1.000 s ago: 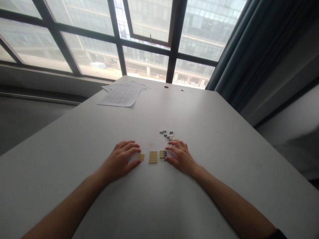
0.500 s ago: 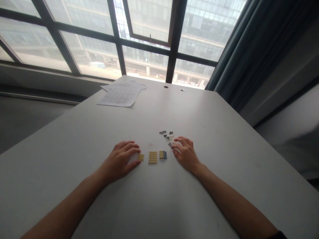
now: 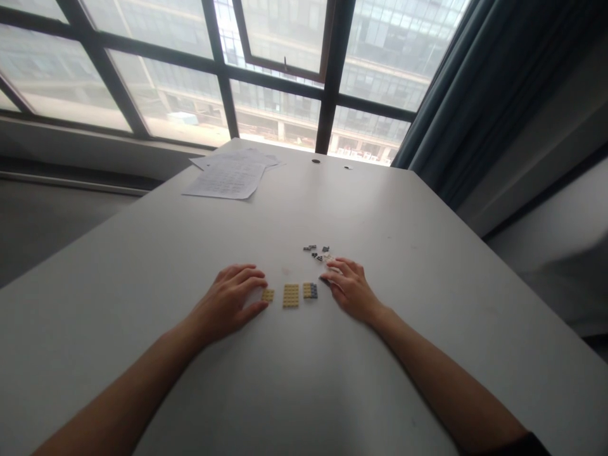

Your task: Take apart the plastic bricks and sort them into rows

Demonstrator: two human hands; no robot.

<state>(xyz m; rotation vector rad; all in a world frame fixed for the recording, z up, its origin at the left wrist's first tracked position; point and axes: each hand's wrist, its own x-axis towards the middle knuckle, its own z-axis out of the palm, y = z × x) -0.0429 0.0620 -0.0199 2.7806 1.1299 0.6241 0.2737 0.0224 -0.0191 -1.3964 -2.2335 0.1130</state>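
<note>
My left hand [image 3: 234, 296] rests on the table with its fingers apart. A small tan building-block plate [image 3: 268, 295] lies at its fingertips, between thumb and index finger. To the right of it is a larger tan plate [image 3: 291, 296], then a tan and blue-grey piece [image 3: 310, 291]. My right hand [image 3: 350, 288] is closed, thumb and index finger on a dark grey plate [image 3: 324, 280] that is partly hidden. Just beyond those fingers lie white pieces [image 3: 327, 257], partly covered by the hand.
Farther back on the white table [image 3: 370, 221] are small dark pieces [image 3: 316, 256] and grey pieces [image 3: 310, 247]. Printed sheets [image 3: 225, 177] lie at the far left. Windows stand behind the table, and a dark curtain [image 3: 456, 107] hangs on the right.
The grey plate at my right fingertips has tilted and looks darker, and the right thumb has closed in on it. My left hand stays in place. The view has shifted slightly.
</note>
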